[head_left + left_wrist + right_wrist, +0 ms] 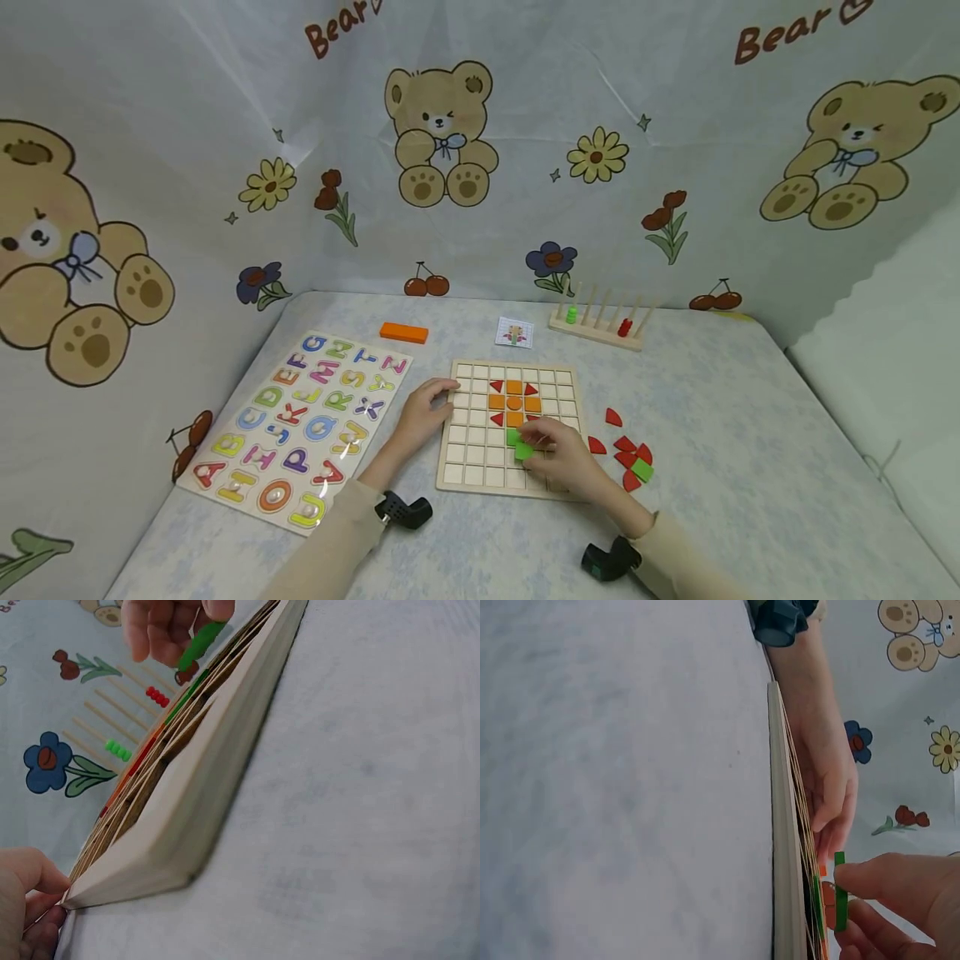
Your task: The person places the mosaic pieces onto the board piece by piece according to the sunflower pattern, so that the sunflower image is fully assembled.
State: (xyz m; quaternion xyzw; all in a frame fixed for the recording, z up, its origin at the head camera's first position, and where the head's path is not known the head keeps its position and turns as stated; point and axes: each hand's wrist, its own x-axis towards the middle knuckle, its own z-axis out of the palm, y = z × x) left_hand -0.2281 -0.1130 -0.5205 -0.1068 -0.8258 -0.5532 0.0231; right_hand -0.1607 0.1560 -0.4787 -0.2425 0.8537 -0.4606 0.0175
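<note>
A wooden grid board (pixel 465 454) lies on the table, with orange tiles (pixel 497 402) in a cross around an orange disc and red triangles (pixel 497 387) at the corners. A green tile (pixel 513 436) sits just below the cross. My left hand (pixel 423 410) grips the board's left edge, its fingers curled at the rim in the left wrist view. Between right thumb and fingers, my right hand (pixel 566 458) pinches a green square tile (pixel 841 891). This tile is tilted on edge above the lower middle cells in the left wrist view.
Loose red quarter circles (pixel 613 416) and other red pieces lie right of the board, with a green square (pixel 642 470) among them. An alphabet board (pixel 300 417) lies left. Behind are an orange block (pixel 403 332), a pattern card (pixel 514 332) and a peg rack (pixel 596 332) with beads.
</note>
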